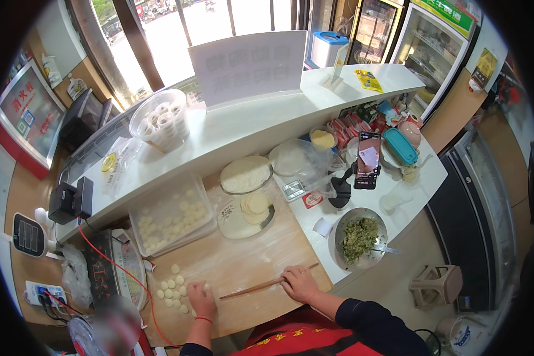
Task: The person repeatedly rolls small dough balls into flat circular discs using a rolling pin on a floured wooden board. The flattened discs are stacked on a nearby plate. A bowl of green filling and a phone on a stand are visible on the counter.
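My right hand [299, 284] is on a thin, tapered wooden rolling pin [249, 289], gripping it toward its right end on a floured wooden board [244, 316]. My left hand [201, 299] is at the right side of a cluster of small, flattened dough pieces [169, 293]. A pale piece shows by its fingertips; whether they hold it is hidden. Farther back, several round dough wrappers [255, 208] are stacked on an oval plate [231, 224]. Behind that, a second oval plate holds white flour [247, 174]. Many dough balls [191, 211] lie in a translucent plastic tub [135, 222].
Right of the board stands a metal bowl [381, 222] of chopped green filling [358, 238] with a spoon. A phone [367, 160] sits on a stand behind it. A red cable [129, 276] crosses the board's left edge. The raised white counter [231, 113] runs behind.
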The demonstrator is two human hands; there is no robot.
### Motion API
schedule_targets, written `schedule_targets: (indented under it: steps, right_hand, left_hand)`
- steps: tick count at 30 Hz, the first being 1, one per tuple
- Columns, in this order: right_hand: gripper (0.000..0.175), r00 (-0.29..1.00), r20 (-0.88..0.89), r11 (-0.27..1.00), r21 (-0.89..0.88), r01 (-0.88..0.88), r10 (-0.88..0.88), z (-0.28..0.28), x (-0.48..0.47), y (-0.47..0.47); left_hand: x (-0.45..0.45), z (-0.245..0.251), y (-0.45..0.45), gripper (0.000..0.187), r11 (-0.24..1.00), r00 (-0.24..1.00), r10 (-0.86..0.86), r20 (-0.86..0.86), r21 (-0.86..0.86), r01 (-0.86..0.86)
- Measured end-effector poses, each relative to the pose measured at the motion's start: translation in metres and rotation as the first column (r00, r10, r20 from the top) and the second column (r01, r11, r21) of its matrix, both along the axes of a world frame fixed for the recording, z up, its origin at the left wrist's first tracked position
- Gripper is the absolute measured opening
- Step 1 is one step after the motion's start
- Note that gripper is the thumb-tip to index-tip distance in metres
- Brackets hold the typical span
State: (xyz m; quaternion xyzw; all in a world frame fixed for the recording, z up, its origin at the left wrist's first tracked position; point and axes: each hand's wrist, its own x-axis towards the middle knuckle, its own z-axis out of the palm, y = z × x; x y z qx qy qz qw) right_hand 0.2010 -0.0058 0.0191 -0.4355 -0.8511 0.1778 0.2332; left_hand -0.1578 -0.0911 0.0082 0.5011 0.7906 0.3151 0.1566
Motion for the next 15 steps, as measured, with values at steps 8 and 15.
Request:
schedule_targets:
  steps: [8, 15]
  right_hand:
    - [0.027, 0.999, 0.051, 0.999, -0.046, -0.004, 0.007, 0.002, 0.000, -0.002]
    - [0.027, 1.000, 0.015, 1.000, -0.012, 0.001, 0.000, 0.005, -0.003, 0.000]
  left_hand:
    - [0.067, 0.011, 0.068, 0.050, 0.978, 0.919, -0.196, -0.341, -0.131, 0.160]
    - [0.071, -0.003, 0.094, 0.077, 0.894, 0.823, -0.363, -0.437, -0.413, 0.175]
